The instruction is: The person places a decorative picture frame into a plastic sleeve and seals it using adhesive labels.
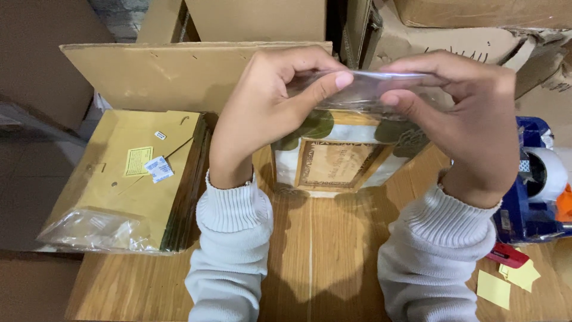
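Both hands, left hand point(262, 101) and right hand point(471, 113), are pinched on the clear bag point(363, 89)'s top edge; film judged light, limp, slippery; grip best kept there.

Clear bag point(357, 89), white leaf-patterned packet point(339, 161), mustard envelopes point(137, 173), blue tape dispenser point(530, 197)

I see 1 clear plastic bag point(363, 89) held upright above the wooden table point(322, 256), a leaf-printed, gold-framed packet point(339, 161) inside.
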